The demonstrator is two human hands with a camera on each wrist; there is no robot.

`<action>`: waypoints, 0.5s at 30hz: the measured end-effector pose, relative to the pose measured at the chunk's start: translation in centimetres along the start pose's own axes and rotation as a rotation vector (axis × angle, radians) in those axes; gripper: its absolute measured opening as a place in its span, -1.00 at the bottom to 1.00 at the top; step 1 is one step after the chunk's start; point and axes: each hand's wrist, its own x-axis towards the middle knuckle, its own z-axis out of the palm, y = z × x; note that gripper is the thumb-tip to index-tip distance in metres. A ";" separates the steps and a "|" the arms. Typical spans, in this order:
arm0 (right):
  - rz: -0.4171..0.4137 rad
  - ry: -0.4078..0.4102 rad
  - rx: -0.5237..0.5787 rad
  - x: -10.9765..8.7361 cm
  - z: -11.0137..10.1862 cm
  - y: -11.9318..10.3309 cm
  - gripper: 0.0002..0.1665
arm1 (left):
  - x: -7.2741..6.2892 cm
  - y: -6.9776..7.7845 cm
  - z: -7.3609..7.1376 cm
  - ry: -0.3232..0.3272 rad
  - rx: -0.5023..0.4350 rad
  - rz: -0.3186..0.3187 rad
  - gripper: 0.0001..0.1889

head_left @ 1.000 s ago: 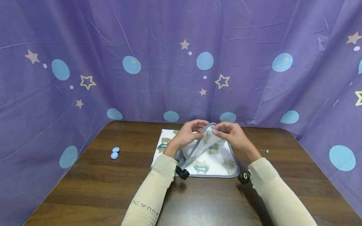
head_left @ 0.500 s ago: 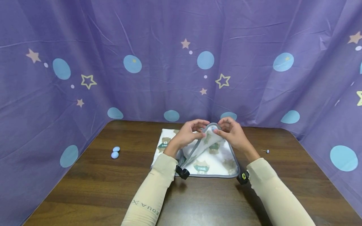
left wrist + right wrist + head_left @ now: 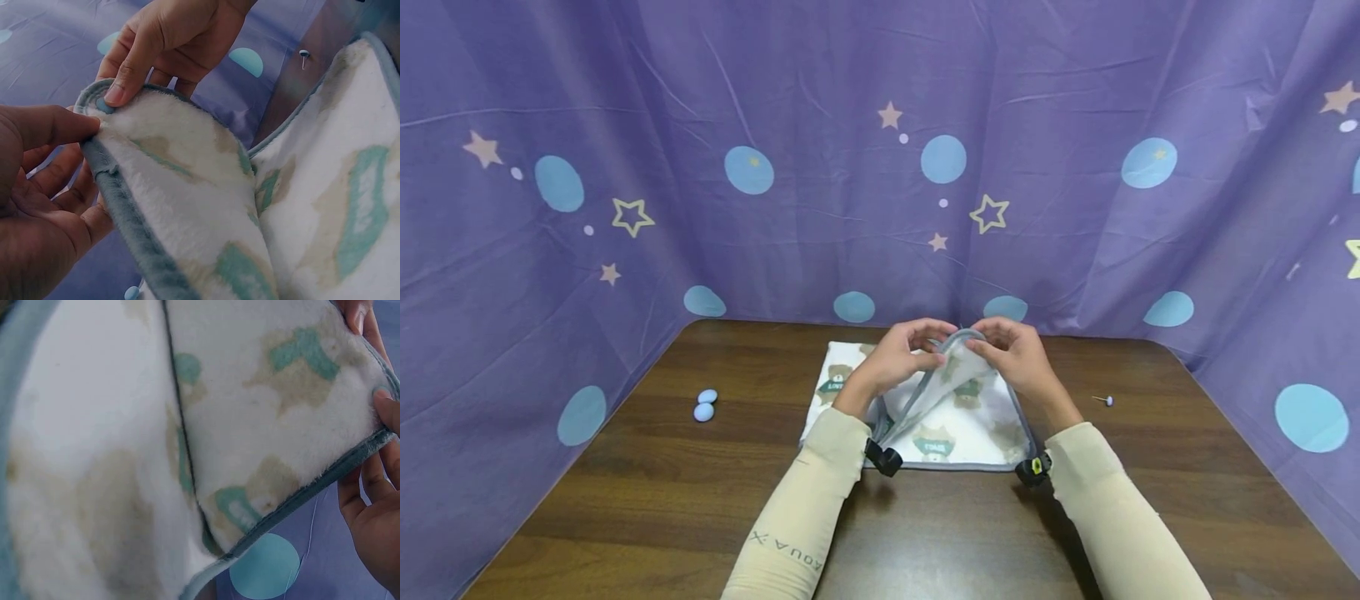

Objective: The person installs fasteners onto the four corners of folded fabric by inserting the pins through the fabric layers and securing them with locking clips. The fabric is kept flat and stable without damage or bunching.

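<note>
A white plush blanket (image 3: pixel 988 433) with brown bears and grey-blue edging lies on the table, one corner lifted between the hands. My left hand (image 3: pixel 895 354) pinches its bound edge, thumb in front and fingers behind, as the left wrist view shows. Opposite it, my right hand (image 3: pixel 1018 354) holds the same corner, its thumb pressing beside a round blue pin head (image 3: pixel 104 105) set against the fleece. In the right wrist view the lifted corner (image 3: pixel 294 412) spreads between both hands. The pin's shaft is hidden by the cloth and fingers.
On the brown wooden table (image 3: pixel 925 542), another blue-headed pin (image 3: pixel 1107 401) with a thin metal shaft lies to the right. Two blue oval pieces (image 3: pixel 703 412) sit together at the left. A purple patterned curtain (image 3: pixel 820 225) stands around the back and sides.
My right thumb has moved from holding the pin head in its fingertips to pressing it against the corner. The right forearm has shifted slightly left; the left hand stays in place.
</note>
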 end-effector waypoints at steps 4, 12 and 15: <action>-0.009 0.014 -0.041 0.0 -0.1 0.2 -0.81 | 0.0 0.0 0.2 -0.012 -0.004 -0.006 -0.57; -0.256 0.026 -0.277 0.1 -0.1 0.4 -0.82 | 0.0 -0.3 0.3 -0.013 0.023 -0.063 -0.63; -0.332 0.011 -0.314 0.1 0.0 0.4 -0.74 | -0.1 -0.3 0.1 -0.011 0.034 -0.087 -0.69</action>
